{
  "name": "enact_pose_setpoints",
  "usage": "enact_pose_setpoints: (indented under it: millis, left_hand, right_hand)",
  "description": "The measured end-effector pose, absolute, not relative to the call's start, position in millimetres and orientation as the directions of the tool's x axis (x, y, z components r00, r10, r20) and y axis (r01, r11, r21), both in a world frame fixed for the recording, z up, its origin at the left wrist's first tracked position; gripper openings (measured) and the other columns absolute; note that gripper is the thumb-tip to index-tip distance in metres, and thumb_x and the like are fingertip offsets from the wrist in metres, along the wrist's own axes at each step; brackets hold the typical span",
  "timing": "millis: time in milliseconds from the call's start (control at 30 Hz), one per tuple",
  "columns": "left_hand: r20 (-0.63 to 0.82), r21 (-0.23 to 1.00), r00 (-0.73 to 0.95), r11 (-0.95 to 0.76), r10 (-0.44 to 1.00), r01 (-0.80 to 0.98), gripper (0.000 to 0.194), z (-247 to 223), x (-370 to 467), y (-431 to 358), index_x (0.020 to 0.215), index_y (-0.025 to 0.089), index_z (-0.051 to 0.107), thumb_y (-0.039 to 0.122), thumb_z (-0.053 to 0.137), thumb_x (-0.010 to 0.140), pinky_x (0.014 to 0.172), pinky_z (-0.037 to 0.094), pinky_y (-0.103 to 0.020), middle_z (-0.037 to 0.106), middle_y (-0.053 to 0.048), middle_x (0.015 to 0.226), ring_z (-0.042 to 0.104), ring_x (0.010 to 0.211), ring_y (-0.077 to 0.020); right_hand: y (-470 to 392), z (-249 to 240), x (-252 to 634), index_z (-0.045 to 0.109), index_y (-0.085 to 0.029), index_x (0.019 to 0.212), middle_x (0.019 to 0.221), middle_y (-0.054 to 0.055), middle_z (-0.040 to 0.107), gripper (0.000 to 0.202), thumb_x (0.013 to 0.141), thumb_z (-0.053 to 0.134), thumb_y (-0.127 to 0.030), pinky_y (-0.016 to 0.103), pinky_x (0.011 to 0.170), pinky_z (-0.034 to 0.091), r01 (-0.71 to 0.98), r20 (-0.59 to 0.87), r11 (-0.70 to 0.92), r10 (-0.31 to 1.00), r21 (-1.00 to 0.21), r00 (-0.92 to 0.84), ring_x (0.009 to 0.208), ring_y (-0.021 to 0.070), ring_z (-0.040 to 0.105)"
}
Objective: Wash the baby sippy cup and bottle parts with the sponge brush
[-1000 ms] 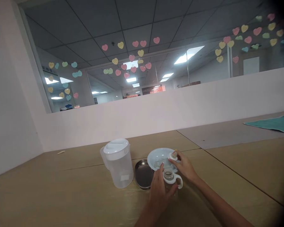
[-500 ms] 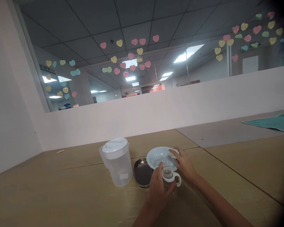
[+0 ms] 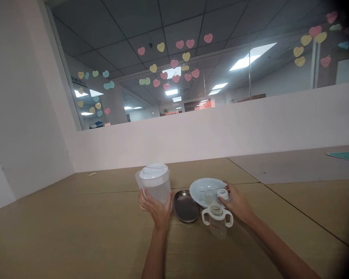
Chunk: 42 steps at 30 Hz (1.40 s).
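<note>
My left hand (image 3: 156,209) is on the near side of a lidded plastic pitcher (image 3: 155,184), fingers on its left and thumb along its right. The pitcher stands upright on the table. My right hand (image 3: 237,203) pinches a white bottle cap (image 3: 223,194) at the right rim of a pale blue bowl (image 3: 197,190). In the bowl lies a clear piece (image 3: 209,197) that I cannot name. Just in front of the bowl stands a baby bottle (image 3: 217,224) with two white handles, its mouth uncovered, touched by neither hand.
An oval metal tray (image 3: 186,209) sits between pitcher and bowl. A teal cloth (image 3: 347,155) lies at the far right of the table (image 3: 75,232). A small pale scrap (image 3: 92,174) is near the back wall, below a window with heart-shaped notes.
My left hand has let go of the baby bottle and moved left onto the pitcher. My right hand now shows a white cap at the bowl's rim. The view has shifted left.
</note>
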<state>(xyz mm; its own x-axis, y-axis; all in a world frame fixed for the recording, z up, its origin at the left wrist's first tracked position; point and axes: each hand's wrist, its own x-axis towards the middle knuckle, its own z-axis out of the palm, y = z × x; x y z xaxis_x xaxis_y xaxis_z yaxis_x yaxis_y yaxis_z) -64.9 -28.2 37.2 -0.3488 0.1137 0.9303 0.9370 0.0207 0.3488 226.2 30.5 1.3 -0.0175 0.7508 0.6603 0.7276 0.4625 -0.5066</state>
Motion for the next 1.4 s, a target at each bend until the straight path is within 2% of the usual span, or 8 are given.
enact_pose_setpoints:
  millis: [167, 367, 467, 600, 800, 933, 1233, 1400]
  left_hand:
    - [0.806, 0.554, -0.556, 0.07, 0.204, 0.829, 0.114, 30.8, -64.3, -20.6, 0.142, 0.006, 0.001, 0.069, 0.058, 0.066, 0.097, 0.026, -0.065, 0.024, -0.032, 0.14, 0.027, 0.126, -0.0476]
    - [0.727, 0.625, -0.595, 0.029, 0.344, 0.78, 0.106, 25.1, -65.9, -15.6, 0.141, 0.004, 0.002, 0.06, 0.06, 0.071, 0.1, 0.033, -0.056, 0.026, -0.029, 0.141, 0.033, 0.124, -0.0472]
    - [0.777, 0.57, -0.547, 0.021, 0.312, 0.821, 0.1, 27.9, -67.7, -18.9, 0.141, 0.004, 0.005, 0.056, 0.058, 0.075, 0.102, 0.031, -0.054, 0.026, -0.028, 0.141, 0.031, 0.126, -0.0451]
    - [0.88, 0.391, -0.386, 0.04, 0.276, 0.919, 0.088, 31.5, -66.3, -25.6, 0.14, 0.005, 0.012, 0.055, 0.052, 0.079, 0.103, 0.026, -0.058, 0.027, -0.028, 0.14, 0.026, 0.13, -0.0419]
    - [0.94, 0.201, -0.187, -0.021, 0.284, 0.979, 0.078, 27.8, -60.2, -25.4, 0.139, 0.006, 0.021, 0.046, 0.054, 0.081, 0.105, 0.02, -0.061, 0.026, -0.027, 0.142, 0.022, 0.134, -0.0394]
    - [0.946, 0.091, -0.082, -0.013, 0.313, 0.996, 0.069, 21.8, -59.7, -21.4, 0.135, 0.008, 0.033, 0.039, 0.059, 0.079, 0.105, 0.02, -0.061, 0.03, -0.025, 0.142, 0.023, 0.134, -0.038]
    - [0.93, -0.025, 0.03, -0.018, 0.365, 1.0, 0.057, 25.8, -56.3, -26.4, 0.133, 0.015, 0.042, 0.03, 0.059, 0.08, 0.105, 0.019, -0.062, 0.032, -0.021, 0.143, 0.023, 0.135, -0.0355]
    - [0.93, -0.031, 0.034, -0.013, 0.367, 0.999, 0.059, 26.8, -56.4, -25.3, 0.134, 0.016, 0.042, 0.031, 0.059, 0.08, 0.106, 0.019, -0.061, 0.032, -0.021, 0.143, 0.022, 0.135, -0.0353]
  right_hand:
    - [35.8, -7.8, 228.8, 0.053, -0.018, 0.117, 0.093, 0.006, 0.068, 0.047, 0.072, 0.047, -0.029, 0.044, 0.091, 0.035, 0.795, 0.655, 0.434, 0.753, -0.425, -0.062, 0.088, 0.0243, 0.06]
    - [35.4, -9.2, 231.4, 0.062, -0.021, 0.102, 0.098, 0.006, 0.069, 0.035, 0.072, 0.046, -0.03, 0.051, 0.095, 0.029, 0.798, 0.64, 0.467, 0.756, -0.382, -0.136, 0.099, 0.0274, 0.057]
    - [31.7, -2.9, 232.1, 0.064, -0.022, 0.098, 0.104, 0.007, 0.068, 0.032, 0.078, 0.045, -0.037, 0.05, 0.096, 0.03, 0.737, 0.685, 0.52, 0.721, -0.432, -0.107, 0.101, 0.027, 0.057]
    - [16.7, 4.2, 231.8, 0.064, -0.021, 0.089, 0.089, 0.007, 0.069, 0.033, 0.086, 0.038, -0.042, 0.038, 0.085, 0.042, 0.584, 0.739, 0.606, 0.674, -0.541, -0.015, 0.09, 0.0231, 0.06]
    - [-6.1, -8.7, 224.6, 0.063, -0.023, 0.085, 0.084, 0.004, 0.068, 0.026, 0.087, 0.04, -0.035, 0.04, 0.088, 0.039, 0.575, 0.806, 0.714, 0.573, -0.399, -0.152, 0.079, 0.0209, 0.059]
    - [-8.9, -15.8, 217.9, 0.063, -0.024, 0.093, 0.086, 0.005, 0.068, 0.024, 0.087, 0.041, -0.034, 0.041, 0.085, 0.041, 0.595, 0.816, 0.704, 0.562, -0.388, -0.132, 0.079, 0.0211, 0.058]
    - [-20.0, -11.2, 205.4, 0.063, -0.022, 0.093, 0.087, 0.007, 0.068, 0.026, 0.087, 0.041, -0.034, 0.035, 0.074, 0.046, 0.519, 0.821, 0.732, 0.563, -0.442, -0.094, 0.082, 0.0215, 0.06]
    - [-21.5, -13.6, 200.8, 0.063, -0.022, 0.091, 0.084, 0.008, 0.068, 0.031, 0.089, 0.036, -0.038, 0.034, 0.073, 0.047, 0.491, 0.762, 0.683, 0.645, -0.54, -0.059, 0.08, 0.0218, 0.061]
